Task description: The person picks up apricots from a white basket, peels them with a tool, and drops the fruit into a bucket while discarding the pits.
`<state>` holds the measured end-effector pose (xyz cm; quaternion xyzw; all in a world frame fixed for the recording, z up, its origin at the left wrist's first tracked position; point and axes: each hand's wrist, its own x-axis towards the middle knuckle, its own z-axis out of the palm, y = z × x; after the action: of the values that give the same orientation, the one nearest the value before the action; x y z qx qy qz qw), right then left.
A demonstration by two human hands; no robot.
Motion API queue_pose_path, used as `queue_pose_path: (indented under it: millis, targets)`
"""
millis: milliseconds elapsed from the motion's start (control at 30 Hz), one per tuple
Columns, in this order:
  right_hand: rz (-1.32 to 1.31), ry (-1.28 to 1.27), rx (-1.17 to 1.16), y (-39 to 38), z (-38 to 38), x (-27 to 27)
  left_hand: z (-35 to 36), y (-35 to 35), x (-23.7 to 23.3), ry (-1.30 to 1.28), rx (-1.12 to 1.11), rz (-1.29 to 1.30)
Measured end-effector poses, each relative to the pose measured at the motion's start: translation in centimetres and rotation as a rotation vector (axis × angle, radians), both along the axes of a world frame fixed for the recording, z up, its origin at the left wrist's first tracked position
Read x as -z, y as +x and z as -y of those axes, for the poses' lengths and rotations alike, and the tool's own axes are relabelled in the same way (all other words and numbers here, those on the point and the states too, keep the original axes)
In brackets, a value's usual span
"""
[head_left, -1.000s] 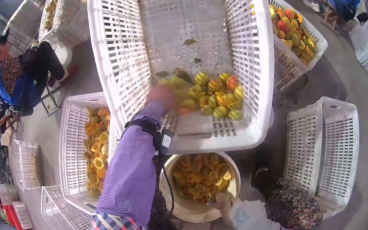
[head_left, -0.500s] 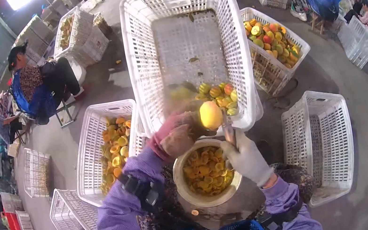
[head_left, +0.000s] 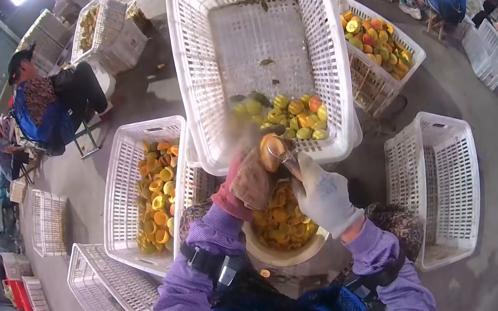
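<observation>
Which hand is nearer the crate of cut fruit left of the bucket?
The left hand. Holding a fruit, it sits right of the crate; the right hand, gripping a tool, is farther right.

The central crate (head_left: 330, 72) is plastic, the held tool (head_left: 291, 163) metal.

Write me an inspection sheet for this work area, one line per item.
Surface: grey floor; one small orange piece lies near the bucket.
Work things: large crate with whole fruit at its near end; left crate with cut fruit; bucket with orange-yellow pieces.
Clutter: dark leaf in the large crate.
Hands: gloved left hand holds an orange fruit; gloved right hand holds a metal-looped tool against it.
Cables: nothing seen.
Surroundings: seated people, more crates.
</observation>
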<state>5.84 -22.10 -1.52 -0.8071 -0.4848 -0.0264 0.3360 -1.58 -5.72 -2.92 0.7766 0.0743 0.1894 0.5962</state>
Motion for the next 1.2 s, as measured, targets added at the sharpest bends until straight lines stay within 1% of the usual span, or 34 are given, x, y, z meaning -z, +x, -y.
queue_pose_path:
  millis: [67, 167, 200, 267, 300, 400, 467, 533, 600, 633, 733, 767, 867, 900, 1000, 1067, 1133, 1167, 1200]
  targets:
    - [0.044, -0.007, -0.003, -0.1, -0.3, 0.0, -0.4, -0.2, -1.1, 0.401, -0.045, -0.112]
    - [0.052, 0.034, -0.042, -0.3, -0.8, 0.6, -0.2, -0.5, -1.8, -0.168, -0.032, -0.092]
    - [0.044, 0.054, -0.056, -0.5, -0.8, 0.8, -0.2, -0.5, -1.7, -0.2, -0.018, -0.074]
    - [0.039, -0.043, -0.066, -0.8, -0.7, 1.0, -0.3, -0.6, -1.4, -0.265, 0.009, -0.038]
    - [0.036, -0.091, -0.07, -0.9, -0.6, 1.1, -0.5, -0.7, -1.3, -0.307, 0.057, -0.025]
    - [-0.062, -0.143, -0.113, -0.9, -0.1, 1.8, -1.7, -1.0, -0.9, -0.394, 0.169, -0.027]
    - [-0.163, -0.142, -0.14, -0.5, -0.1, 1.4, -2.3, -0.9, -0.8, -0.39, 0.199, -0.087]
    - [-0.257, -0.103, -0.126, -0.2, -0.4, 0.8, -2.2, -0.3, -1.7, -0.725, 0.161, -0.11]
    - [-0.351, -0.042, -0.082, -0.5, -0.8, 0.5, -1.6, -0.1, -2.1, -0.997, 0.114, -0.085]
    - [-0.37, -0.075, -0.067, -0.7, -0.8, 0.2, -0.9, 0.5, -1.1, -0.291, -0.015, 0.115]
    - [-0.301, -0.059, -0.113, -2.3, -1.1, 1.4, 0.9, 0.6, -0.7, -0.804, -0.271, 0.073]
    - [-0.423, -0.015, -0.114, -2.3, -0.8, 1.2, 0.6, 0.5, -1.0, -0.594, -0.224, 0.096]
    - [-0.632, -0.01, -0.193, -2.0, -0.2, -0.1, -0.5, -0.5, -2.7, -0.823, 0.026, -0.049]
    - [-0.53, 0.065, -0.253, -1.9, -0.1, -0.1, -1.0, -0.6, -2.7, -0.742, 0.135, -0.004]
    - [-1.271, -0.295, -0.425, -0.4, 0.7, -1.9, -1.8, -1.3, -3.0, -0.834, 0.33, -0.036]
    - [-1.321, -0.327, -0.429, 0.2, 1.0, -2.0, -1.4, -1.1, -2.3, -0.382, 0.183, 0.041]
    - [-1.349, -0.37, -0.418, 0.4, 1.1, -1.2, -1.0, -0.9, -2.7, -0.625, 0.227, -0.063]
    - [-1.336, -0.371, -0.413, 0.2, 1.2, -1.4, -1.1, -0.9, -2.8, -0.156, 0.234, 0.119]
    - [-1.321, -0.373, -0.409, -0.4, 1.3, -1.7, -0.8, -0.9, -3.1, -0.33, 0.183, 0.033]
